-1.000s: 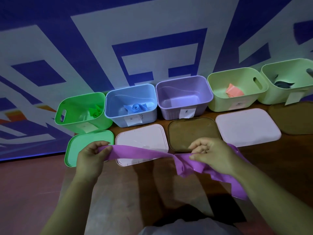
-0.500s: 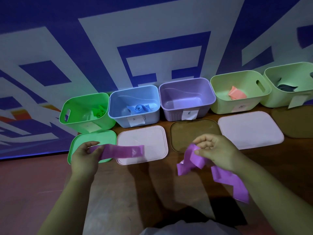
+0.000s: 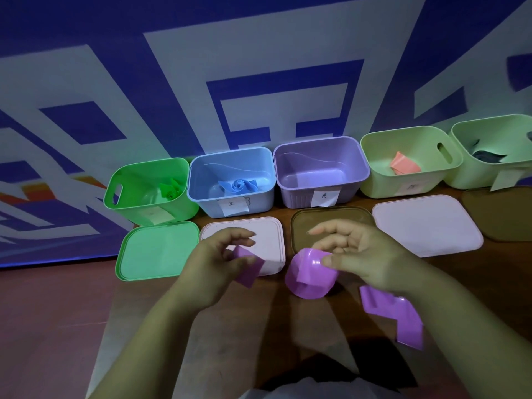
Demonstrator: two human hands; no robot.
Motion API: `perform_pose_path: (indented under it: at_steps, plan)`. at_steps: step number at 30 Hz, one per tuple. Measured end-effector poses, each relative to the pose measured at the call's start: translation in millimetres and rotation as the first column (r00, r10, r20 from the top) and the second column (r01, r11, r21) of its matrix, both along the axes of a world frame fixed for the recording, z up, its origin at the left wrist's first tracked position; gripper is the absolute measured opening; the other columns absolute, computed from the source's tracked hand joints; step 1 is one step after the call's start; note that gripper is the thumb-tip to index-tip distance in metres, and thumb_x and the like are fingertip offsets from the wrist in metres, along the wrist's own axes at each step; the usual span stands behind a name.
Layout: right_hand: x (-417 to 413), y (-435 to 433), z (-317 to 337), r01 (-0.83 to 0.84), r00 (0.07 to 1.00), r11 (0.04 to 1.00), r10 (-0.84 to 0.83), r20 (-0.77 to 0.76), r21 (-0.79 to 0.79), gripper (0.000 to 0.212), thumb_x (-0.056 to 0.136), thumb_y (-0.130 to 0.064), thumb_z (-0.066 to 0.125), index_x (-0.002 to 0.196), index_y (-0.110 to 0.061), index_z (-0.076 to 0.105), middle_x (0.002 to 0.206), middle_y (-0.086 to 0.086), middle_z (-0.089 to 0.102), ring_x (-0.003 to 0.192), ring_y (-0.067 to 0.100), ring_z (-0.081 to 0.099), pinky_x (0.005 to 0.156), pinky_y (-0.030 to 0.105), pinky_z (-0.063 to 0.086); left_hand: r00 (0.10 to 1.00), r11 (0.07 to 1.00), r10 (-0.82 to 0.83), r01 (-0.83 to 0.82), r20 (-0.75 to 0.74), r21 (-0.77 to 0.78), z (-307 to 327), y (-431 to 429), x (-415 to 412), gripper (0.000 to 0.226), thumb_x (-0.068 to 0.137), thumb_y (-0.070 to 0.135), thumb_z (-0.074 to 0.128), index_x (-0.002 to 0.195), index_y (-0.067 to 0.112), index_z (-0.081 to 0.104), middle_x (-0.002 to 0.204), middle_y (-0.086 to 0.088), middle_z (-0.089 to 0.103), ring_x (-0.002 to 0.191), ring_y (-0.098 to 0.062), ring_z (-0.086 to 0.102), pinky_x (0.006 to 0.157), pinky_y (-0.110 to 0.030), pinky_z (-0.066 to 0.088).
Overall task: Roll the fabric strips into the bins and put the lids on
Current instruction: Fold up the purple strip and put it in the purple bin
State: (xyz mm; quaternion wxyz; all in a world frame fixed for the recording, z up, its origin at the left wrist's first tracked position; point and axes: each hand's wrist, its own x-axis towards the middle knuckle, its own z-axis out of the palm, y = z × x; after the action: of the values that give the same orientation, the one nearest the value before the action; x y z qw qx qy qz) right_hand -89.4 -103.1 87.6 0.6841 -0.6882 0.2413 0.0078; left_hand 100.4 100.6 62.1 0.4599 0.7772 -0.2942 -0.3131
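Pinching a flat end of the purple strip [image 3: 249, 267] between the thumb and curled fingers of the left hand [image 3: 216, 263], just above the near edge of the left pink lid [image 3: 253, 226]. Holding a rounded loop of that purple cloth under the thumb of the right hand [image 3: 362, 254], with the other fingers half spread and loosely bent above it, over the bench [image 3: 503, 269] just near of the brown lid [image 3: 331, 218]. Trailing from below the right wrist toward the near right, a kinked tail of the strip. Cannot tell whether the end and the loop join.

Ranged along the far edge of the bench, left to right and close together:
- green bin [image 3: 149, 208] with a green roll [image 3: 171, 191]
- blue bin [image 3: 230, 203] with a blue roll [image 3: 237, 185]
- purple bin [image 3: 319, 194]
- pale green bin [image 3: 408, 185] with a salmon piece [image 3: 404, 167]
- second pale green bin [image 3: 486, 131] with a dark piece [image 3: 488, 156], cut off by the right edge

Lying flat just near of the bins: green lid [image 3: 158, 249], left pink lid, brown lid, right pink lid [image 3: 426, 223], second brown lid [image 3: 501, 211].

Behind the bins, a blue and white patterned wall [image 3: 259, 53].
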Motion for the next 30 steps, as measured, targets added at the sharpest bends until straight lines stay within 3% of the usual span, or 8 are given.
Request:
perform_pose_path:
  at_steps: [2, 7, 10, 12, 14, 19, 24, 30]
  plan:
    - [1.6, 1.2, 6.8, -0.050, 0.999, 0.999, 0.049, 0.017, 0.011, 0.044, 0.086, 0.015, 0.062, 0.114, -0.019, 0.063, 0.089, -0.003, 0.075, 0.072, 0.003, 0.062, 0.072, 0.015, 0.049, 0.995, 0.995, -0.099, 0.099, 0.002, 0.007, 7.0, -7.8, -6.0, 0.042, 0.082, 0.003, 0.077, 0.111, 0.032, 0.068, 0.111, 0.018, 0.070, 0.079, -0.014, 0.064, 0.075, -0.034, 0.058]
    - [5.7, 1.8, 16.6, -0.083, 0.996, 0.996, 0.084, 0.033, -0.020, 0.046, 0.082, 0.013, 0.068, 0.112, -0.022, 0.064, 0.089, -0.001, 0.075, 0.075, 0.006, 0.062, 0.074, 0.016, 0.049, 0.966, 0.966, -0.257, 0.257, -0.023, 0.008, 15.3, -24.2, -14.0, 0.039, 0.084, 0.000, 0.075, 0.110, 0.028, 0.067, 0.104, 0.008, 0.074, 0.084, 0.002, 0.063, 0.077, -0.014, 0.050]
    - [6.1, 1.1, 18.6, -0.069, 0.997, 0.972, 0.074, 0.014, -0.224, 0.049, 0.080, 0.012, 0.069, 0.109, -0.027, 0.066, 0.090, -0.003, 0.075, 0.073, 0.021, 0.059, 0.075, 0.026, 0.052, 0.974, 0.974, -0.226, 0.225, 0.006, 0.026, 13.1, -27.3, -10.3, 0.034, 0.086, 0.002, 0.073, 0.107, 0.027, 0.067, 0.096, 0.002, 0.073, 0.078, -0.003, 0.062, 0.070, -0.017, 0.052]
    - [5.5, -1.1, 17.7, -0.027, 1.000, 0.874, 0.025, -0.011, -0.485, 0.047, 0.079, 0.004, 0.070, 0.107, -0.033, 0.067, 0.088, -0.012, 0.073, 0.077, 0.014, 0.064, 0.078, 0.025, 0.055, 0.977, 0.977, -0.212, 0.211, 0.018, 0.026, 12.1, -28.3, -9.7, 0.032, 0.086, 0.001, 0.071, 0.106, 0.026, 0.067, 0.093, 0.002, 0.073, 0.075, -0.004, 0.062, 0.068, -0.019, 0.052]
    - [4.7, -1.3, 18.6, 0.022, 1.000, 0.734, -0.016, 0.015, -0.679, 0.043, 0.079, -0.004, 0.072, 0.107, -0.038, 0.068, 0.087, -0.019, 0.070, 0.085, 0.002, 0.062, 0.080, 0.009, 0.045, 0.974, 0.975, -0.223, 0.222, 0.030, 0.026, 12.0, -30.3, -11.4, 0.032, 0.087, 0.001, 0.070, 0.106, 0.027, 0.066, 0.089, 0.004, 0.073, 0.074, -0.005, 0.061, 0.069, -0.019, 0.052]
    - [4.7, -3.1, 16.6, 0.103, 0.994, 0.546, -0.017, 0.112, -0.832, 0.042, 0.079, -0.006, 0.072, 0.111, -0.034, 0.069, 0.088, -0.024, 0.060, 0.091, 0.002, 0.053, 0.081, -0.003, 0.033, 0.952, 0.969, -0.248, 0.239, 0.182, 0.069, 14.1, -35.1, -12.4, 0.036, 0.089, 0.001, 0.062, 0.093, 0.036, 0.063, 0.082, 0.014, 0.067, 0.073, 0.001, 0.057, 0.068, -0.007, 0.041]
    - [7.2, -0.6, 19.6, 0.270, 0.960, 0.716, -0.152, 0.233, -0.644, 0.043, 0.079, 0.002, 0.073, 0.097, -0.037, 0.069, 0.087, -0.014, 0.069, 0.084, 0.006, 0.060, 0.077, 0.002, 0.041, 0.954, 0.982, -0.188, 0.187, 0.233, 0.025, 18.2, -40.7, -10.7, 0.032, 0.093, 0.007, 0.061, 0.093, 0.039, 0.064, 0.081, 0.018, 0.064, 0.074, 0.002, 0.056, 0.069, -0.007, 0.041]
    - [10.6, -0.2, 24.1, 0.354, 0.911, 0.841, -0.211, 0.354, -0.409, 0.048, 0.079, 0.010, 0.072, 0.090, -0.036, 0.071, 0.088, -0.010, 0.073, 0.079, 0.006, 0.066, 0.078, 0.012, 0.049, 0.985, 0.984, -0.159, 0.164, 0.068, -0.064, 24.9, -48.3, -6.9, 0.024, 0.092, 0.015, 0.068, 0.103, 0.035, 0.070, 0.075, 0.018, 0.067, 0.071, 0.003, 0.060, 0.074, -0.012, 0.045]
